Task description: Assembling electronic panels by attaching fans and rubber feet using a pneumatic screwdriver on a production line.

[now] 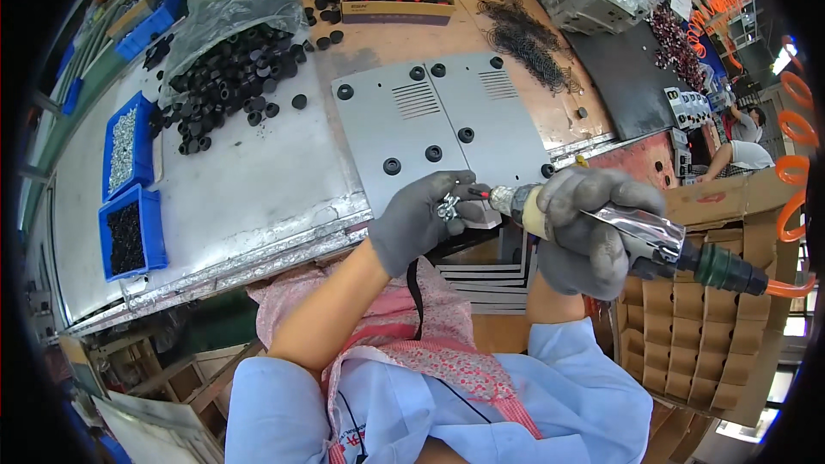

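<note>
Right hand (593,232) grips the screwdriver (646,235), its tip at the left hand (415,222). The latter curls around screws (448,207), apparently for ready supply; two grey panels (375,131) lie flat on the table (275,180), presumably for steadiness.

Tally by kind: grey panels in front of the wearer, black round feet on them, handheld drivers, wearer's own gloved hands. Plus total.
Grey slotted panels: 2
Black round feet on the panels: 8
Handheld driver: 1
Left hand and right hand, gloved: 2
Total: 13
</note>
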Demonstrator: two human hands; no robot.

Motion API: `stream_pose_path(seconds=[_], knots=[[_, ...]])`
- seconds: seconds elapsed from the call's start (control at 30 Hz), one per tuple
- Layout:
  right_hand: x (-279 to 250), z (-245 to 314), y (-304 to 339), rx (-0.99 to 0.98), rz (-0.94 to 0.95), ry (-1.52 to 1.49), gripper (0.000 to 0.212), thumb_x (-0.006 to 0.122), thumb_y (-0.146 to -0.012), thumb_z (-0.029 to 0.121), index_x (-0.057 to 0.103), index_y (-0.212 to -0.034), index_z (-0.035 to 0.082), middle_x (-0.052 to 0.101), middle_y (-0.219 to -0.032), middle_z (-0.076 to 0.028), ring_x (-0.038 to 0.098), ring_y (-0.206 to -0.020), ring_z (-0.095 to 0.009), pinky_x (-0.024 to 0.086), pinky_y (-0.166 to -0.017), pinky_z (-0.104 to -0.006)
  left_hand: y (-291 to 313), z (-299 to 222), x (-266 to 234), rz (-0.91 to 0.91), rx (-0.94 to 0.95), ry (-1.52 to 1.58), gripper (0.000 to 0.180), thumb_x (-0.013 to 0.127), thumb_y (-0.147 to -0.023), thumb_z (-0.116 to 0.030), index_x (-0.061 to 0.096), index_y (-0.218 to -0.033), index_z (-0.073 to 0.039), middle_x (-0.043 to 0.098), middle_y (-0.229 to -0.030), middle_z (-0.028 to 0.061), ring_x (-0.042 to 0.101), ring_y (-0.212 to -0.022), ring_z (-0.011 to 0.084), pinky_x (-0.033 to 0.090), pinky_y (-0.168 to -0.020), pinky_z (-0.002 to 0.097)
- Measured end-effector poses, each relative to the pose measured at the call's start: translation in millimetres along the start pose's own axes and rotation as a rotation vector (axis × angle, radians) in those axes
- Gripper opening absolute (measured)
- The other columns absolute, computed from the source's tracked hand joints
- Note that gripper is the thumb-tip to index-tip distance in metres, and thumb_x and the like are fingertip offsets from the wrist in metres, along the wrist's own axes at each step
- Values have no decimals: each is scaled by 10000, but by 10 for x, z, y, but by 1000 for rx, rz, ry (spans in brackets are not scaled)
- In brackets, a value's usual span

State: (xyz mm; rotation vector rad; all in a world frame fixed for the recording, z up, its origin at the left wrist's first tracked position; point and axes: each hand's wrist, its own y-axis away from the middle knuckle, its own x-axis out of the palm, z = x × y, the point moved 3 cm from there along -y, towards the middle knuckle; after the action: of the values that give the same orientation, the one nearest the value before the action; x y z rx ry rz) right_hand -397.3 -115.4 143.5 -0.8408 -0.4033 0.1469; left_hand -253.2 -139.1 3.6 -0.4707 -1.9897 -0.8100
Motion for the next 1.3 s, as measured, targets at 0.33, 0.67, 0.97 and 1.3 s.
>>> stream_pose_path(seconds=[0.33, 0.67, 0.97, 1.3], knots=[[198, -63, 32, -20, -1, 86, 426, 548, -800, 146, 458, -1201, 39, 502, -801, -115, 505, -585, -184, 453, -571, -345, 143, 9, 58, -1, -19, -104, 364, 485, -982, -396, 575, -969, -44, 442, -508, -8, 318, -360, 71, 249, -352, 192], [168, -69, 3, -90, 153, 78, 405, 578, -850, 204, 452, -1205, 57, 499, -803, -89, 503, -587, -176, 441, -556, -349, 120, -68, 61, -100, 113, -529, 554, 573, -854, -611, 603, -910, -61, 514, -560, -2, 410, -406, 60, 287, -372, 181], [-182, 104, -20, -191, -17, 174, 458, 518, -814, 194, 517, -1258, 79, 597, -1001, -158, 555, -689, -205, 467, -625, -380, -301, -574, 236, -474, 641, -1896, 325, 626, -858, -370, 643, -1070, -124, 643, -896, 88, 643, -865, 256, 502, -736, 398], [-441, 152, 76, -83, -85, 297, 417, 538, -834, 188, 501, -1232, 68, 602, -1012, -152, 566, -757, -216, 469, -676, -409, -487, -221, 367, -117, 530, -2010, 234, 536, -902, -326, 629, -972, -123, 648, -916, 122, 655, -843, 306, 516, -725, 429]])
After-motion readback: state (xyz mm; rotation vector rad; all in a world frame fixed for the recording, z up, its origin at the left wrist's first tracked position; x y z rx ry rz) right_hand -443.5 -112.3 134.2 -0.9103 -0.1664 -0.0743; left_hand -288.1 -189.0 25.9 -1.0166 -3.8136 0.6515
